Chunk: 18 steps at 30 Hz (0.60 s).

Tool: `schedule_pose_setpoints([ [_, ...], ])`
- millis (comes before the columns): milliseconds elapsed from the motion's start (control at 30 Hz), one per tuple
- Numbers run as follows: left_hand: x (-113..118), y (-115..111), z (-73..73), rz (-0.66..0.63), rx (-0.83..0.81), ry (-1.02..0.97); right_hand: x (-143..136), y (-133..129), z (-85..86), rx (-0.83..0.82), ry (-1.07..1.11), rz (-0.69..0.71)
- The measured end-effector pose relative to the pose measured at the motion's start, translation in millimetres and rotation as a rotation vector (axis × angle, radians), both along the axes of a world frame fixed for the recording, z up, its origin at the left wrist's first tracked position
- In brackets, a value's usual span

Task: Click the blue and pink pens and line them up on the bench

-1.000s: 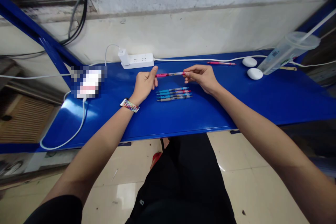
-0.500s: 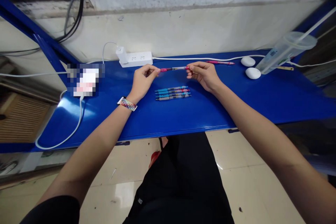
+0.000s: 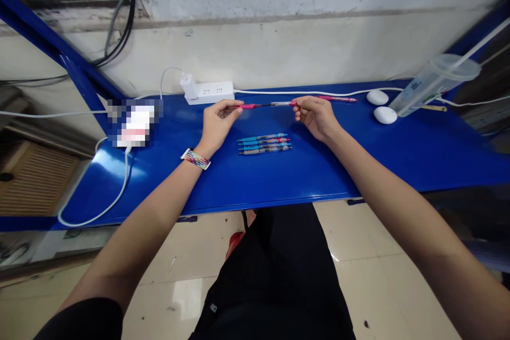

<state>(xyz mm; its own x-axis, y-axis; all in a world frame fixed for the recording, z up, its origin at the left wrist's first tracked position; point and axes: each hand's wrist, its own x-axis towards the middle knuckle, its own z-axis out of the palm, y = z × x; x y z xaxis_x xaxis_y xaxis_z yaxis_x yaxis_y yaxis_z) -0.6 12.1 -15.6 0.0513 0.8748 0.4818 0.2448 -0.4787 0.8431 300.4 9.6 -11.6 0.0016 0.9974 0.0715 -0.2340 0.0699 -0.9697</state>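
Above the blue table a pink pen is in two parts, in line with each other. My left hand (image 3: 220, 122) pinches the pink grip section (image 3: 249, 106), from which a thin dark refill (image 3: 263, 104) runs to the right. Between the fingertips of my right hand (image 3: 316, 117) is the clear barrel (image 3: 282, 103) with its pink end; the refill's far end reaches the barrel's mouth or lies inside it. Below the hands, several pens (image 3: 264, 144) with blue, grey and red parts lie side by side. Another pink pen (image 3: 338, 99) rests behind my right hand.
A white power strip (image 3: 211, 91) with a plug stands by the wall. A charging phone (image 3: 135, 125), blurred out, lies left with its cable. Two white egg-shaped objects (image 3: 385, 115) and a tilted clear cup (image 3: 424, 85) are on the right. The blue table's (image 3: 271, 183) front edge is near my legs.
My right hand has moved right with the clear barrel, away from the grip section in my left hand. The gap between the two parts has widened, showing more of the refill.
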Motion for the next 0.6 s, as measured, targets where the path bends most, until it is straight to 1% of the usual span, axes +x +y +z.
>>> schedule_pose_setpoints([
  [267,-2.8,3.0,-1.8,0.001,-0.002,-0.016,2.5,1.2,0.1,-0.012,0.069,-0.015],
  [467,-4.0,6.4,-4.8,-0.001,-0.028,-0.049,1.1,-2.2,0.9,0.067,-0.018,-0.02],
  [600,-3.3,6.0,-3.7,0.005,-0.049,-0.073,1.1,-2.5,0.8,0.079,-0.053,-0.038],
])
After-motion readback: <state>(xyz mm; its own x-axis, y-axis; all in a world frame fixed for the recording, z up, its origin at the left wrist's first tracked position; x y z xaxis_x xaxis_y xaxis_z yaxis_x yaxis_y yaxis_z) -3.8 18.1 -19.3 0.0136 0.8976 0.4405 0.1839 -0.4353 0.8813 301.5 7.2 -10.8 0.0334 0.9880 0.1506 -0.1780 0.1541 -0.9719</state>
